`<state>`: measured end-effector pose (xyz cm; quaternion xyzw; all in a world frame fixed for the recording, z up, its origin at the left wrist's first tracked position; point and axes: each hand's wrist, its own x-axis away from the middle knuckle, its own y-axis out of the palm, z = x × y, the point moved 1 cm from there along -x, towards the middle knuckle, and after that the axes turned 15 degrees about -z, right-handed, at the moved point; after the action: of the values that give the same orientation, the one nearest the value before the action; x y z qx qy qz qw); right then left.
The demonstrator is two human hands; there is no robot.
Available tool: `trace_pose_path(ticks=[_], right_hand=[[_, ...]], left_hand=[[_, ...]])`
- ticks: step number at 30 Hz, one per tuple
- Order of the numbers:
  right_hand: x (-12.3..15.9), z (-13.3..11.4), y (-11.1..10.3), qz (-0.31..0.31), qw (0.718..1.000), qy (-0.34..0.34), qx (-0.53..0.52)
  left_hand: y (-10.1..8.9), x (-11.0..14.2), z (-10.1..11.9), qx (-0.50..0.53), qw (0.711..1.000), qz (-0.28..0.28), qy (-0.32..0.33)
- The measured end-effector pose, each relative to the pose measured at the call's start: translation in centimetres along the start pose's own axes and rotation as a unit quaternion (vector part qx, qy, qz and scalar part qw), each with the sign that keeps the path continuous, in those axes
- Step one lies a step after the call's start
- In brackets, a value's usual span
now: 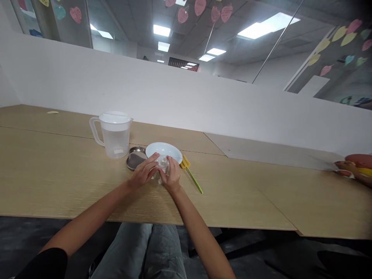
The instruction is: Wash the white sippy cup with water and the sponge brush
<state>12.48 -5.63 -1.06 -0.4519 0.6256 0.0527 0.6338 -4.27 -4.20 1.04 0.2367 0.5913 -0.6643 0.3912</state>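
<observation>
Between my two hands, just in front of the white dish (155,147), is a small clear, rounded vessel (163,163); its exact kind is hard to make out. My left hand (144,170) has its fingers closed against the vessel's left side. From the other side, my right hand (172,175) grips it with thumb and fingers. Small pale or shiny spots, perhaps water, show just below the hands. A shiny round metal dish (136,159) lies left of the white dish. To the right rests a sponge brush (194,180) with a yellow head and green handle.
A translucent pitcher (116,137) holding clear liquid stands at the left. A pale flat piece (52,112) lies far left on the wooden table (232,193). At the right edge are a red and yellow object (360,164) and part of a hand. A white wall (174,97) runs behind.
</observation>
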Motion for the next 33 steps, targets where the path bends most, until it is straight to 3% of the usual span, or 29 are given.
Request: trace_pose_path(ticks=[4, 10, 33], right_hand=[[-0.1, -0.4, -0.2, 0.014, 0.998, 0.064, -0.019], [-0.3, -0.8, -0.3, 0.019, 0.999, 0.048, -0.013], [0.9, -0.5, 1.4, -0.004, 0.989, 0.132, -0.065]], left_hand=[[0.8, 0.1, 0.0, 0.017, 0.998, -0.011, -0.061], [1.7, 0.5, -0.7, 0.086, 0.982, -0.071, -0.150], [1.7, 0.1, -0.4, 0.128, 0.969, -0.039, -0.208]])
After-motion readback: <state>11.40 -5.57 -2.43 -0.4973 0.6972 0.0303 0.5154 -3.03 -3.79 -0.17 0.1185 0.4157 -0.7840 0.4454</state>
